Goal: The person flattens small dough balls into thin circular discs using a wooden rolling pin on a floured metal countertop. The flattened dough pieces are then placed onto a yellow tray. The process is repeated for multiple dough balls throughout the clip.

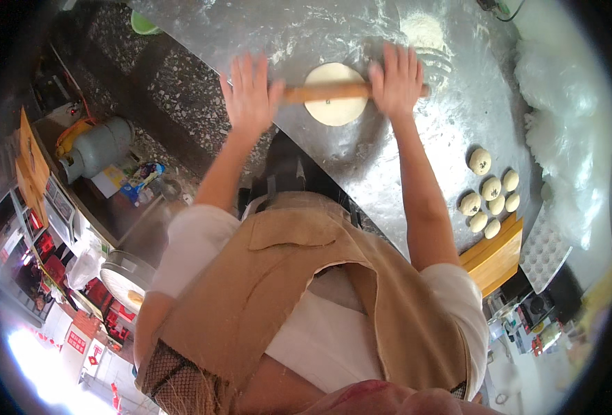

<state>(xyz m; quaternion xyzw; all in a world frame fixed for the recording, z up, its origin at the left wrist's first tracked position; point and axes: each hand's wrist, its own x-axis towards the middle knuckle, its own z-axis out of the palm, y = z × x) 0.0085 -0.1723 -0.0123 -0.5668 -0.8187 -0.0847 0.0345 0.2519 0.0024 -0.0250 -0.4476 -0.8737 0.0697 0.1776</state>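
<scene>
A wooden rolling pin point(332, 93) lies across a flat round of pale dough point(336, 115) on the floured metal table point(332, 166). My left hand point(249, 93) is over the pin's left end, out beyond the table's edge. Over the right part of the pin lies my right hand point(398, 80), and a short end of wood shows past it. Both hands work the pin from above, palms down, with fingers stretched forward and slightly blurred. The dough reaches out on both sides of the pin, and a small dark mark sits near its middle.
Several small dough pieces point(491, 188), some dark-specked, lie at the right. Beside them are a wooden box or board point(492, 259) and clear plastic sheeting point(560, 104). Loose flour point(422, 31) lies farther back. Left, a gas cylinder point(101, 148) stands beyond the speckled floor point(181, 98).
</scene>
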